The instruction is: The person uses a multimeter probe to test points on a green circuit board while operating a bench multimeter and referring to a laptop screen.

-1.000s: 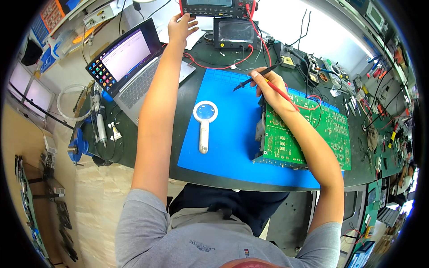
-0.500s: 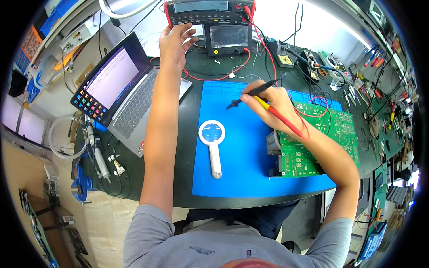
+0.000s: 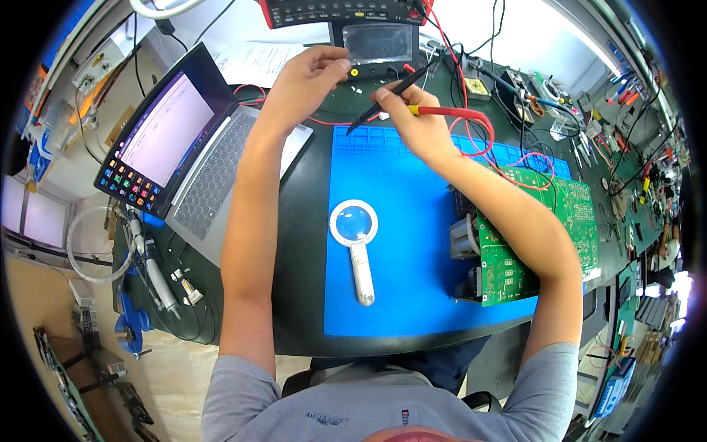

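Observation:
My left hand point(image 3: 313, 77), open with fingers loosely bent, hovers in front of a small dark screened device point(image 3: 375, 46), below the red-edged benchtop meter point(image 3: 324, 11). My right hand point(image 3: 409, 114) grips the black and red test probes point(image 3: 380, 104), the red one with a yellow band, above the rear edge of a blue silicone mat point(image 3: 398, 250). A green circuit board point(image 3: 530, 228) with bulky components lies on the mat's right, under my right forearm. A white-handled magnifier point(image 3: 361, 261) lies left of the board.
An open laptop point(image 3: 206, 188) stands at left, near papers point(image 3: 254, 62), cables and a hose-like loop. A soldering stand point(image 3: 476, 87) sits at the back right among hand tools and wires. A blue clamp point(image 3: 131, 328) is on the left table edge.
My left hand has come down and right from the meter's front. My right hand has moved up and left with the probes, toward my left hand.

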The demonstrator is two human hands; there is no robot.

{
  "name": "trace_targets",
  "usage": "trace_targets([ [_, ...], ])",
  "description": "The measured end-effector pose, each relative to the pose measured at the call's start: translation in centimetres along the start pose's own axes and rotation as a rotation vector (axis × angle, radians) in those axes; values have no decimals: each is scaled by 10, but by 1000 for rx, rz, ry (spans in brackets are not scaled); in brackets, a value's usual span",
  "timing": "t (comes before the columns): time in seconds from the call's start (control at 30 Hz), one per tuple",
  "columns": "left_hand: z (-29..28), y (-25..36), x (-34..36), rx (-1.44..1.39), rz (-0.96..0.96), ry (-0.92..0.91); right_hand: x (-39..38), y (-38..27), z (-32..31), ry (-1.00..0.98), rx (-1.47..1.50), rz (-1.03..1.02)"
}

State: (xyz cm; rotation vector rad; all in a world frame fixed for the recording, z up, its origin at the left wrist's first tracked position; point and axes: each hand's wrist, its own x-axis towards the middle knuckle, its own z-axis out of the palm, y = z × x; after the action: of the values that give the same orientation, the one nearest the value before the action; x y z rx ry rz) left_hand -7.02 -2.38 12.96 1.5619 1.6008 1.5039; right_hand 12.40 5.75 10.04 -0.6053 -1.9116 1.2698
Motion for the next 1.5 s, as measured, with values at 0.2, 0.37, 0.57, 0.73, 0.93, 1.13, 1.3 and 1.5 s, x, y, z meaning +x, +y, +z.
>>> trace_targets([
  [0.2,17,2,-17,187,86,-460,-7,-3,-1,-35,198,64],
  [0.37,15,8,-12,503,68,-504,-7,3,-1,-14,89,10],
  [0.57,-15,29,-11,292,-88,-328,-12,-2,-3,-74,-1,-5],
  [0.73,15,3,31,-257,-106,23,-11,3,4,-104,-152,-165],
  [0.93,54,-5,65,-581,-41,282,-9,2,2,-106,-239,-107],
  [1.13,69,-4,72,-578,8,428,-10,2,2,-142,-288,-98],
  [1.3,76,-2,72,-561,35,478,-11,1,4,-161,-285,-102],
  [1.5,69,-2,72,-608,7,423,-11,-8,0,-173,-290,-68],
])
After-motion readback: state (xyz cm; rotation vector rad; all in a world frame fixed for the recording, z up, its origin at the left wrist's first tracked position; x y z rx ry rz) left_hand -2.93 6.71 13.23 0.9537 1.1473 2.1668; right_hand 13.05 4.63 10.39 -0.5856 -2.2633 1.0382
